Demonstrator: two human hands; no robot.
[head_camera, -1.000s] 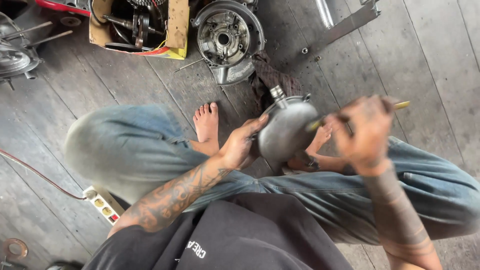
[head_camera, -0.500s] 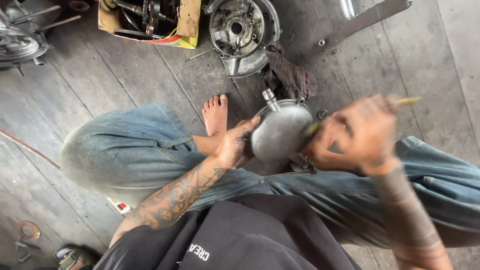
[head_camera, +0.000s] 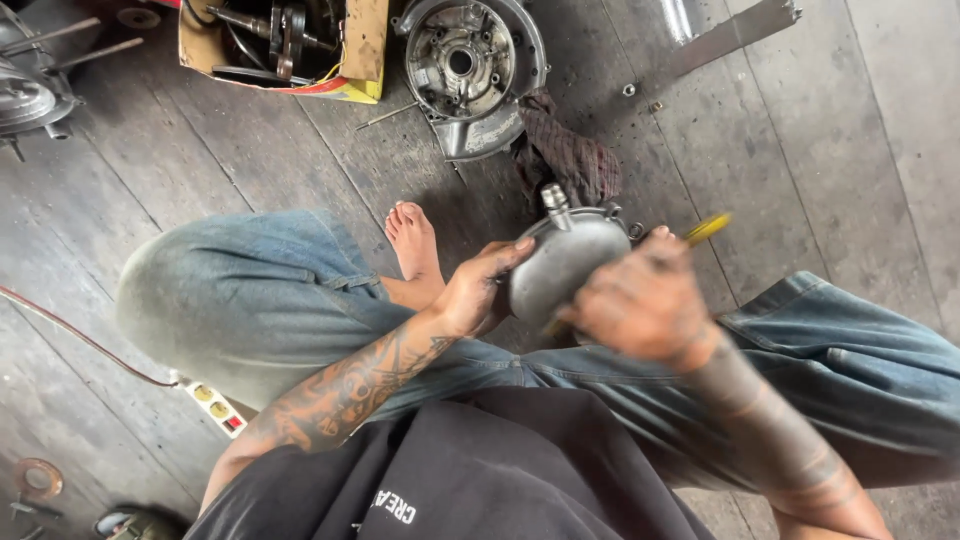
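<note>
Over the lap, dead centre of the view, sits the grey metal cover (head_camera: 560, 268), a rounded casting with a short stub fitting poking out at its 12 o'clock. The left hand (head_camera: 478, 290) comes in from 9 o'clock and cups it, fingers wrapped onto the near edge, thumb riding the top rim, so that grip is pinching the cover and holding it above the crossed legs. At 3 o'clock of the cover, the right hand (head_camera: 645, 300) is a blur, curled tight around a yellow-handled tool (head_camera: 706, 229) whose tip sticks out past the knuckles toward 1 o'clock; the working end is hidden behind the hand, and whether it touches the cover I cannot tell. Both forearms are tattooed, and the person sits cross-legged in blue jeans (head_camera: 240, 300) with a bare foot (head_camera: 412, 240) showing just at 9 o'clock of the left hand.

Up at 12 o'clock on the wooden floor (head_camera: 850, 150) lies a round engine casing (head_camera: 470, 65), with a dark rag (head_camera: 570, 155) just beside it and close above the cover. Left of that, at 11 o'clock, a cardboard box (head_camera: 365, 45) holds metal parts. Down at 8 o'clock, a power strip (head_camera: 212, 400) lies beside the knee, its cable trailing away toward 9 o'clock.
</note>
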